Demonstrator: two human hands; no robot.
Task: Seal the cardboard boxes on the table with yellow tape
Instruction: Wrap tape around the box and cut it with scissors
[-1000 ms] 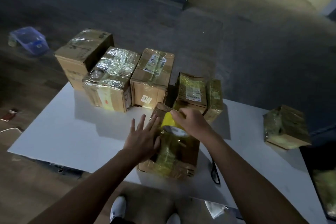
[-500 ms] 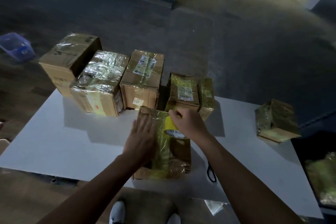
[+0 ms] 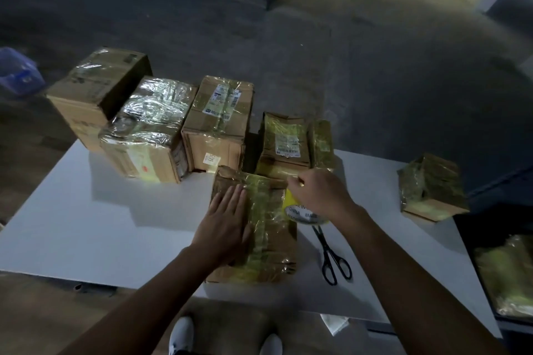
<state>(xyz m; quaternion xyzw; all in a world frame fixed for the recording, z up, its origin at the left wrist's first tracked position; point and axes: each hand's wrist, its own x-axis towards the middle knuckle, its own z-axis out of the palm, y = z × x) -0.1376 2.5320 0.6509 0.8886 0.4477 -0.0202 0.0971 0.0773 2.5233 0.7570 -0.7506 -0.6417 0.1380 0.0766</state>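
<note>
Centrally, the box (image 3: 271,242) is being pressed by the flat left hand (image 3: 226,220), while the half-hidden yellow tape roll (image 3: 294,209) is being gripped by the right hand (image 3: 321,193).

A brown cardboard box (image 3: 259,228) lies flat near the front edge of the table (image 3: 86,225), its top crossed lengthwise by shiny yellow tape. The tape roll (image 3: 297,210), yellow with a printed white core, sits just beside that box's right side, gripped by the right hand (image 3: 320,193). Four more taped boxes (image 3: 219,118) stand in a row along the far edge. A small box (image 3: 429,190) sits well apart at the right.
</note>
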